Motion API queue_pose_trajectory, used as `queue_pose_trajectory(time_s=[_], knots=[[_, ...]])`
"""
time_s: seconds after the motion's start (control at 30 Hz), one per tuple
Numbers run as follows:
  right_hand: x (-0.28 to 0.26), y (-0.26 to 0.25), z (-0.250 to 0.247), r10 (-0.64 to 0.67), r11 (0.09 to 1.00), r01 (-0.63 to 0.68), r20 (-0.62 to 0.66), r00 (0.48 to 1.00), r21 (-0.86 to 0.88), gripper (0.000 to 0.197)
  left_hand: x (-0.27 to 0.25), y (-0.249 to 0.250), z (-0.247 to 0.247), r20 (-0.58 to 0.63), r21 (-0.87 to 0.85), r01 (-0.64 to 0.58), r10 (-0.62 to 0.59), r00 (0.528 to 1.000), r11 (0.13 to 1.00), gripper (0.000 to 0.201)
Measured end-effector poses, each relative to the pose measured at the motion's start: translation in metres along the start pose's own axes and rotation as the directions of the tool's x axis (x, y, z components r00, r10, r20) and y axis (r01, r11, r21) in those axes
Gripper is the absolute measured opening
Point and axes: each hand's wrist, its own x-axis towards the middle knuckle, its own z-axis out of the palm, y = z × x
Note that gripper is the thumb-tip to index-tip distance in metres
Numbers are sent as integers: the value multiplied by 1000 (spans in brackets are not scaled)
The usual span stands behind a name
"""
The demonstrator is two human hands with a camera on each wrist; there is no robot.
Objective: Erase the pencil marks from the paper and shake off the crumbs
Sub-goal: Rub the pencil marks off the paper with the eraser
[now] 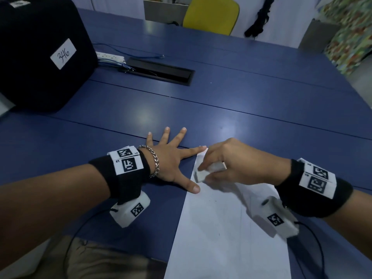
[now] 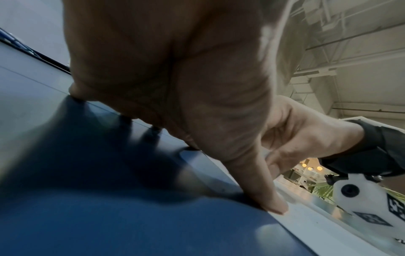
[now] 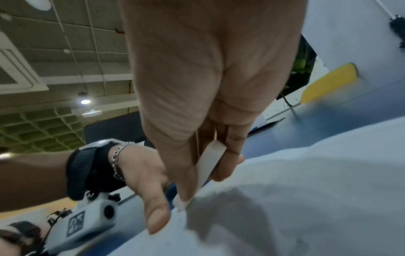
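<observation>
A white rectangular sheet of paper lies flat on the dark blue table, running from the near edge toward the middle. The left hand is spread flat, fingers straight and apart, palm down on the table just left of the sheet; its thumb tip and index fingertip press on the paper's left edge and far corner. The right hand pinches a small white rectangular eraser between thumb and fingers, with the eraser's lower end touching the paper near its far left corner. A few faint dark specks show on the sheet nearer the person. Both wrists wear black bands with printed square markers and white camera housings; the left wrist also has a silver chain bracelet. A large black case with a white label stands at the table's far left.
</observation>
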Motion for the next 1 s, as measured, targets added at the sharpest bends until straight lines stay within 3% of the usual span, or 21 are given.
queue_pose_trajectory(time_s=[0.2,0.37,0.57,0.7,0.87,1.0], knots=[[8,6,0,55,997,-61,-135,989,-39,27,0,0,0,10,-4,-1,1,1000,1000,123],[-3,2,-1,-40,999,40,9,999,-7,25,0,0,1,-5,-14,-5,5,1000,1000,121],[6,9,1,76,994,-87,-155,985,-64,30,-1,1,-2,8,-19,-7,8,1000,1000,120],[-6,1,2,5,1000,-5,-7,1000,-10,30,-1,0,0,-10,-20,-9,9,1000,1000,121],[7,12,-2,111,989,-123,-151,982,-76,36,0,1,-1,8,-6,1,-1,1000,1000,122],[-6,-4,0,22,999,-23,-19,1000,-31,29,1,0,0,-2,-13,-1,0,1000,1000,122]])
